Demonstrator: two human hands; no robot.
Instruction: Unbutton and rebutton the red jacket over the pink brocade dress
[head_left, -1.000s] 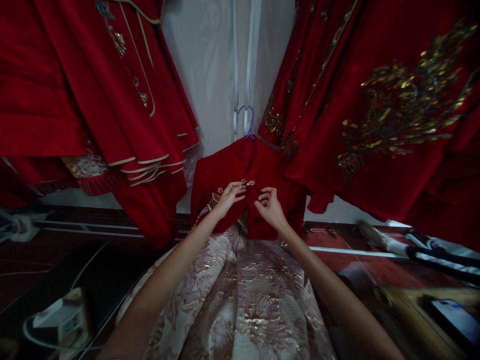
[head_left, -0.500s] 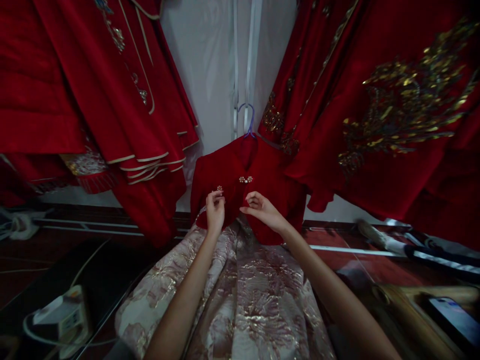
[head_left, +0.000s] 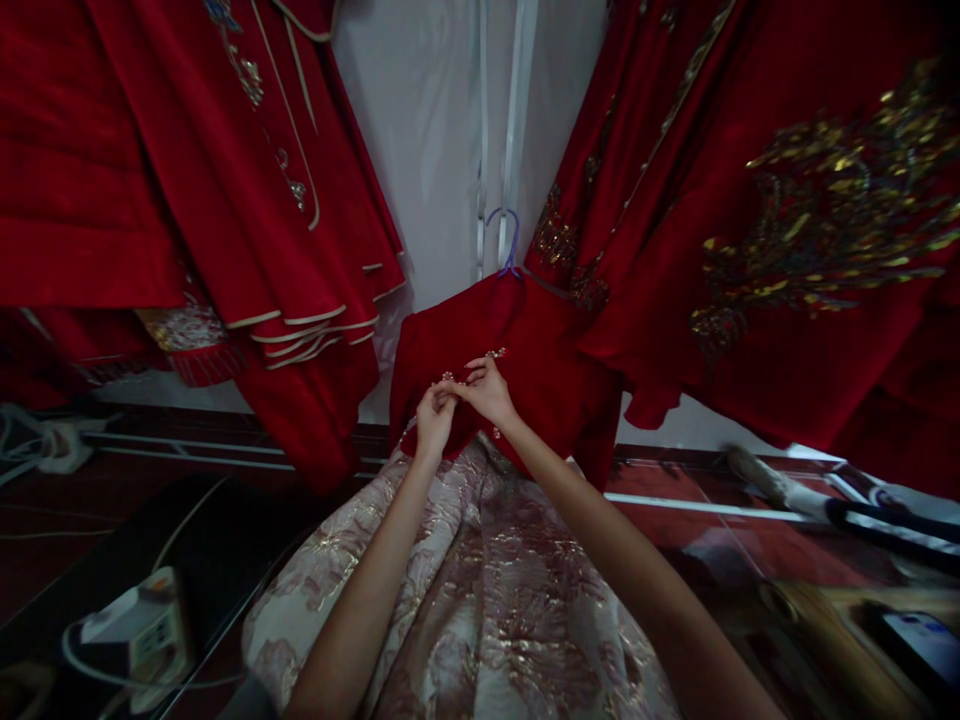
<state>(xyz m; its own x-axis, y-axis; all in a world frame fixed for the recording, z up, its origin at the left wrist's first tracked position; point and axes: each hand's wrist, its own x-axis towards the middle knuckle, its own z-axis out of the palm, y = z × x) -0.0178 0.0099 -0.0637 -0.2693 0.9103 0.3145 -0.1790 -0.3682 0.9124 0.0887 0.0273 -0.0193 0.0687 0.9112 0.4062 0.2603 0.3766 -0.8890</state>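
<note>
A short red jacket [head_left: 570, 390] with beaded clasps hangs on a purple hanger [head_left: 513, 232] in front of me. My left hand [head_left: 435, 415] is closed in a pinch at the jacket's front, beside a small beaded ornament [head_left: 448, 377]. Against it comes my right hand [head_left: 487, 392], its thumb and fingers curled at the same spot on the jacket front. The exact bit between the fingertips is mostly hidden. Above the right hand shows a beaded clasp [head_left: 496, 353], and a smaller beaded piece [head_left: 496, 432] lies below. Under the jacket spreads a pale brocade skirt [head_left: 540, 580] with metallic flowers.
Red garments [head_left: 300, 250] hang at the left, and a red garment with gold sequins [head_left: 840, 230] hangs at the right. A power strip [head_left: 161, 640] with cables sits at lower left. At lower right lie a phone [head_left: 926, 640] and a fabric roll [head_left: 795, 610].
My right hand has moved left across the jacket front and now meets the left hand, where the two were apart before. The view has shifted slightly.
</note>
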